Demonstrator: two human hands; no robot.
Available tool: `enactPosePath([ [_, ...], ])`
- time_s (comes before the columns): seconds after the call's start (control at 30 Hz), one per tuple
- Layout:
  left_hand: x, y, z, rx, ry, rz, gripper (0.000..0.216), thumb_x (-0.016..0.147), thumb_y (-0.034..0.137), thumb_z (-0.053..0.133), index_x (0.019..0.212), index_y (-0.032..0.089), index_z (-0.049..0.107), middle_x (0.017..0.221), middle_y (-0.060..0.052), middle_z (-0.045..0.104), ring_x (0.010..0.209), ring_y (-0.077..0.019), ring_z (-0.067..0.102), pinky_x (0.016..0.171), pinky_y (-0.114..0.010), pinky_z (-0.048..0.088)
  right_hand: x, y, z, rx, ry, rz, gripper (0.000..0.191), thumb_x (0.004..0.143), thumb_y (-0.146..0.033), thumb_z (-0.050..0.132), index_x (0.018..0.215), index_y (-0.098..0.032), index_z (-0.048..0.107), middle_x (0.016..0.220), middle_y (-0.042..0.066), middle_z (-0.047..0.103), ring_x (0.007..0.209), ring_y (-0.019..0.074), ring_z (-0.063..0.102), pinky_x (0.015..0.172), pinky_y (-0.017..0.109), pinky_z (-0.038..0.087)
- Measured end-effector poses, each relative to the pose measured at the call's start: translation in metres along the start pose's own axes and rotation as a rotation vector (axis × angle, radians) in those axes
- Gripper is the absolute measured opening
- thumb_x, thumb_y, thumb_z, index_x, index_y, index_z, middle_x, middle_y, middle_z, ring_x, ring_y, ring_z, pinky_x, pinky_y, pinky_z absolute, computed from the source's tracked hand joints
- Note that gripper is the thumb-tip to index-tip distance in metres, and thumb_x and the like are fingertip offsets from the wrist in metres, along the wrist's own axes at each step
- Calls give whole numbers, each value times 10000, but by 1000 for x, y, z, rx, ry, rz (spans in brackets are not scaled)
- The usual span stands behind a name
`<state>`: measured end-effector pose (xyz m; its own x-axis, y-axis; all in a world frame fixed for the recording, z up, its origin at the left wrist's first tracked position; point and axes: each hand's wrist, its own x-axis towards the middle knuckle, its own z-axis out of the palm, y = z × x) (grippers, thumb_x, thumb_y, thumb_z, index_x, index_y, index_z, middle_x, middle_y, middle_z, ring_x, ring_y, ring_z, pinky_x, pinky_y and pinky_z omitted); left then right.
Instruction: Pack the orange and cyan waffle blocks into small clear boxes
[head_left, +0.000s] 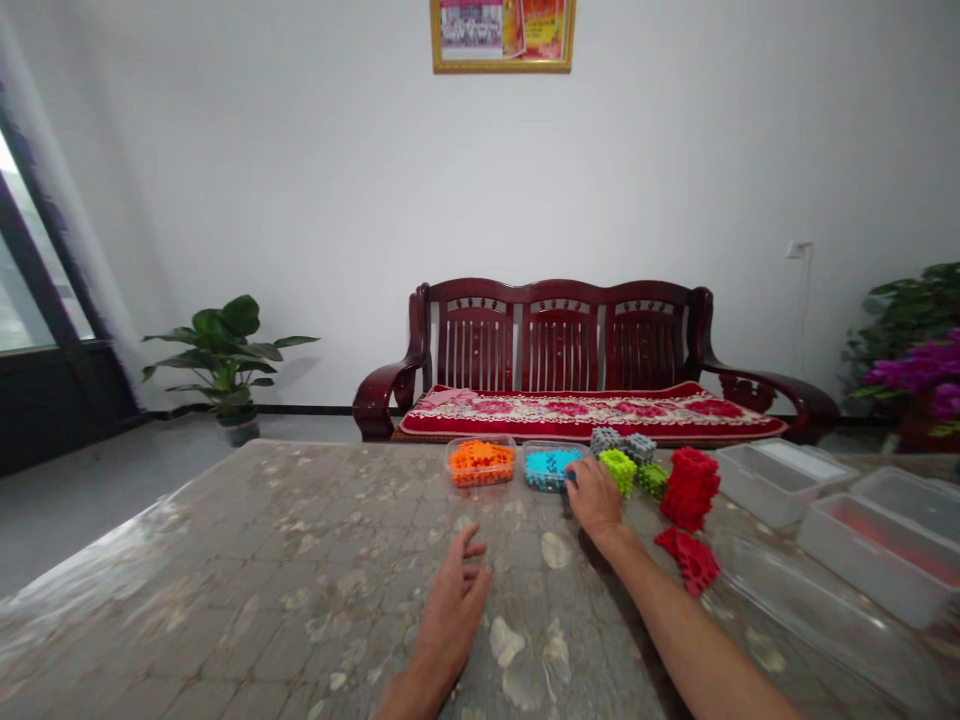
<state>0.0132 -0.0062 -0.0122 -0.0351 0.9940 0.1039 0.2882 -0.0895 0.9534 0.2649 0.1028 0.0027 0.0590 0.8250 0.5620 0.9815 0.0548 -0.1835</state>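
Observation:
My left hand (451,600) lies flat on the stone-patterned table (262,560), fingers stretched out, holding nothing. My right hand (595,497) reaches forward to the clear tub of blue pieces (550,465); its fingers curl at the tub's near right corner, and I cannot make out whether they grip it. Left of that tub stands a clear tub of orange pieces (481,461). Just right of my right hand sit a lime-green block (619,468), grey blocks (622,443) and a darker green block (652,479).
A stack of red pieces (690,487) and loose red pieces (691,560) lie to the right. Clear lidded boxes (780,480) and a larger clear box (885,545) stand at the table's right side. A dark wooden bench (570,350) and potted plants stand behind.

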Motion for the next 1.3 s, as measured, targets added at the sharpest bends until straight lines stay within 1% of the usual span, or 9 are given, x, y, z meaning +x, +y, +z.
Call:
enactPosePath([
  [0.13,0,0,0,5,-10,3,656,756,473,520,1322,140,505,1185,-144,678,872,-214,704,859,-381,542,6,-1,0,-4,-20,0,139,858,-156,618,957,-221,690,1023,65,666,993,233,553,863,316,395],
  [0.23,0,-1,-1,20,-16,5,661,756,472,508,1321,129,512,1185,-145,681,859,-208,705,869,-385,544,9,-1,0,-12,-33,6,171,868,-157,603,995,-219,699,1060,66,673,1013,233,553,889,315,390],
  [0.47,1,-3,-1,3,1,8,631,743,482,551,1285,158,554,1164,-128,699,851,-210,704,859,-388,552,13,-7,-2,-41,-67,28,249,884,-153,565,1088,-211,695,1150,69,670,1065,228,548,916,304,379],
  [0.63,0,-1,0,-5,10,5,622,737,483,551,1265,155,575,1158,-127,701,845,-207,699,855,-379,554,11,-12,-5,-83,-106,27,309,891,-159,525,1153,-209,681,1223,85,664,1096,253,530,895,341,373],
  [0.77,0,1,0,-19,5,4,613,738,466,546,1259,146,578,1154,-134,703,850,-210,694,862,-383,550,12,-13,-9,-109,-131,3,370,884,-172,519,1228,-219,646,1299,78,649,1153,264,503,914,366,352],
  [0.97,-1,-3,0,10,-12,18,592,760,443,530,1255,122,584,1152,-155,707,900,-228,696,876,-389,536,21,-14,-9,-119,-153,-31,395,850,-183,525,1224,-221,648,1361,53,632,1236,269,462,955,380,321],
  [1.13,-1,-5,1,7,-22,17,562,780,439,515,1238,126,600,1177,-152,704,969,-237,696,903,-381,528,27,-15,-5,-111,-148,-33,445,809,-170,543,1239,-218,648,1361,67,634,1283,277,440,991,387,310],
  [1.2,-1,-4,0,-2,-25,12,545,776,435,525,1224,136,613,1176,-144,709,973,-239,698,910,-381,527,27,-15,-3,-107,-136,-33,491,803,-151,540,1280,-221,629,1387,70,615,1310,273,424,1028,391,294],
  [1.3,-1,-2,0,-2,-22,13,530,773,428,536,1209,140,625,1166,-141,716,969,-243,700,910,-387,530,19,-13,-3,-76,-71,-31,580,779,-103,538,1345,-215,588,1422,76,584,1343,264,403,1082,398,271],
])
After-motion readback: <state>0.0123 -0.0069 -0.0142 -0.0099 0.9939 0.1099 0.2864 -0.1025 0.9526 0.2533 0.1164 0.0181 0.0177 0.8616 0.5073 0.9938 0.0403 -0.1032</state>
